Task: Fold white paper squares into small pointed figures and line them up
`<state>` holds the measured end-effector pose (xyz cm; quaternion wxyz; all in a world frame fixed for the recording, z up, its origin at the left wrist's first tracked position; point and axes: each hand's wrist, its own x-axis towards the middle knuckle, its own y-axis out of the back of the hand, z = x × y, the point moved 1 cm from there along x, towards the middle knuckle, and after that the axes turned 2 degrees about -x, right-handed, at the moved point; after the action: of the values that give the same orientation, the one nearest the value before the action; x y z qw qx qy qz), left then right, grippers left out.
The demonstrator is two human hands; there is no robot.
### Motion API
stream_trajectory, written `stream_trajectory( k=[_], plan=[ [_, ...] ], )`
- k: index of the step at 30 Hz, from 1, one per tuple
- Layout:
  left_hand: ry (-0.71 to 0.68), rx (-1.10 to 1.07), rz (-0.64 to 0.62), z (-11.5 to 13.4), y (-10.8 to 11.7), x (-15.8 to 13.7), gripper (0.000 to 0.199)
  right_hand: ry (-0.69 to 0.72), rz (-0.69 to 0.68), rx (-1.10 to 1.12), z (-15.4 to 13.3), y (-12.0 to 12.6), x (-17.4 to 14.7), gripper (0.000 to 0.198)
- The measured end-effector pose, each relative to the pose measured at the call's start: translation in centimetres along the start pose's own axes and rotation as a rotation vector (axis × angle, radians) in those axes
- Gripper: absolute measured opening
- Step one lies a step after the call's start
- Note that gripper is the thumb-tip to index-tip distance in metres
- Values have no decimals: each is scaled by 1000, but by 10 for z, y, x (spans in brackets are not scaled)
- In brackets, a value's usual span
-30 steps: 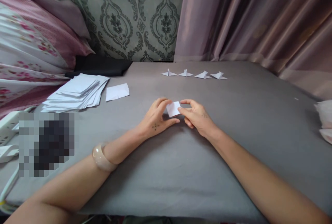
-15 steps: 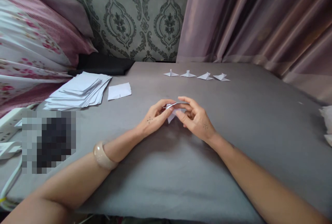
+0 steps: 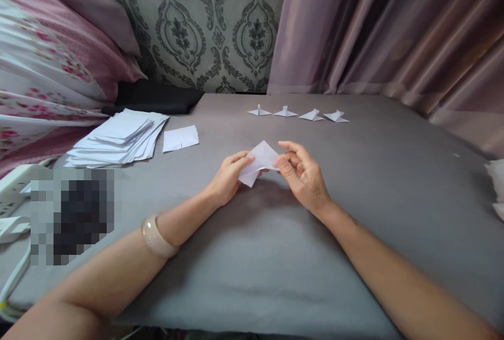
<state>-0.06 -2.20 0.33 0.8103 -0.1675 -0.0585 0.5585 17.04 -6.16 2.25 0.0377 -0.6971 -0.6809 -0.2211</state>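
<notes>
A small folded sheet of white paper [image 3: 263, 157] is held up just above the grey cloth, its broad face turned toward me. My left hand [image 3: 231, 174] pinches its left side, thumb on top and fingers behind. The thumb and fingertips of my right hand [image 3: 303, 174] grip the right corner, while the index finger stretches out free above it. Beyond my hands, several folded white paper figures [image 3: 285, 112] with flat wings and a raised middle stand in a row.
At the left lie a stack of white paper [image 3: 114, 140] and one separate small sheet [image 3: 181, 138]. Behind them is a folded black cloth [image 3: 157, 97]. A white power strip [image 3: 16, 187] with cables and a blurred-out dark object [image 3: 81, 214] are at the left edge. Curtains [image 3: 354, 24] hang behind.
The folded paper has turned from nearly edge-on to face me, showing a diamond-shaped point at the top. My right hand has shifted slightly right, to the paper's right corner.
</notes>
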Motion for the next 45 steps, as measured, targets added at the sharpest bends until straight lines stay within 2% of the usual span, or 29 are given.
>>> stream_trajectory(
  k=[3,6,12,15,20,23,26,28,30,33,36,38,40,42,45],
  plan=[
    [45,22,20,-2,3,0,31,-80,88,-2,3,3,4,39],
    [31,55,48,-4,3,1,33,-154,128,-3,12,7,8,42],
    [29,51,120,-7,5,4,40,-142,133,-85,35,8,11,47],
    [0,189,164,-9,7,5,38,-83,129,-206,47,9,11,46],
    [-128,553,206,-5,11,1,37,63,90,-368,57,15,13,47],
    [-114,665,287,-2,13,0,39,198,115,-527,47,18,12,47],
    [-96,662,325,-2,14,1,40,324,166,-598,31,13,8,33],
    [-103,638,321,-3,14,1,40,388,114,-602,24,7,4,24],
    [-114,615,305,-4,14,2,41,416,-26,-649,21,2,0,21],
    [-108,617,299,-7,15,4,39,383,-220,-786,27,0,-4,23],
    [-102,767,333,-9,20,6,43,319,-286,-861,33,3,-4,26],
    [-229,974,347,-8,24,5,53,289,-292,-869,35,5,-3,26],
    [-450,1214,307,-4,25,4,59,273,-293,-867,35,6,-2,26],
    [-625,1421,185,-1,25,2,51,266,-293,-866,34,6,-3,27],
    [-674,1603,-111,1,21,2,41,254,-289,-870,33,6,-3,27]
  ],
)
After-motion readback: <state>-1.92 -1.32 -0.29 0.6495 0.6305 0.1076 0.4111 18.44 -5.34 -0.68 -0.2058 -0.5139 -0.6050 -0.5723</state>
